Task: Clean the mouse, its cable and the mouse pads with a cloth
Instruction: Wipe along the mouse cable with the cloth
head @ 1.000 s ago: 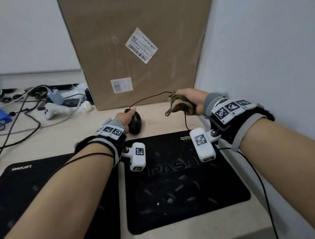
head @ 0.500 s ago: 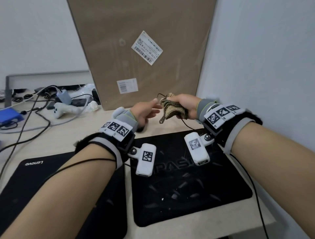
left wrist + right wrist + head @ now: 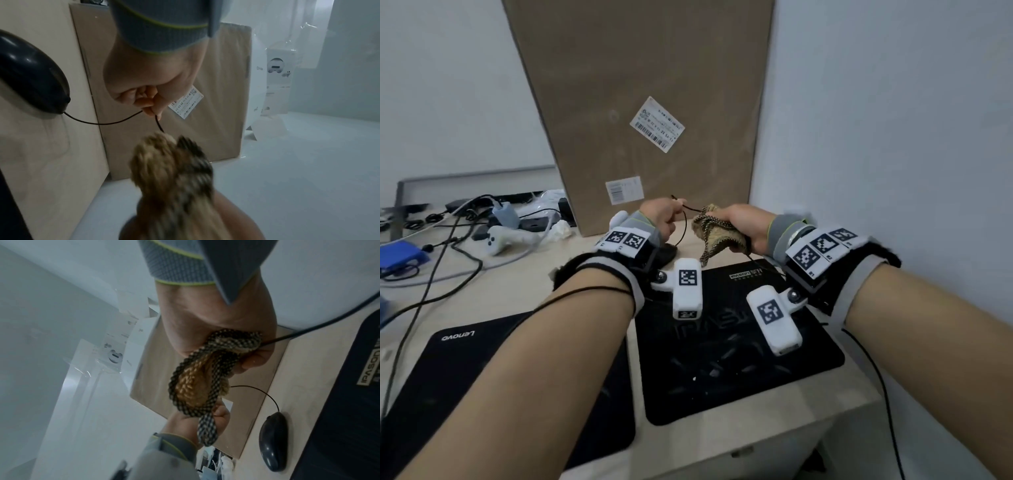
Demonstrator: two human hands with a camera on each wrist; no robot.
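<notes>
Between hands (image 3: pixel 743 222) — thin cable (image 3: pixel 107 122), woven cloth (image 3: pixel 714 234).

In the head view the left hand (image 3: pixel 659 219) hides most of the mouse (image 3: pixel 666 255); label print is unreadable.

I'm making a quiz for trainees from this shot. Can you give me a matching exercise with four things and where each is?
Things:
1. cable
2. cloth
3. mouse
4. cardboard box

States:
A. leaning on the wall
B. bunched in the right hand
C. lying on the desk
D. pinched by the left hand

Pairs: 1-D, 2-B, 3-C, 4-A
</notes>
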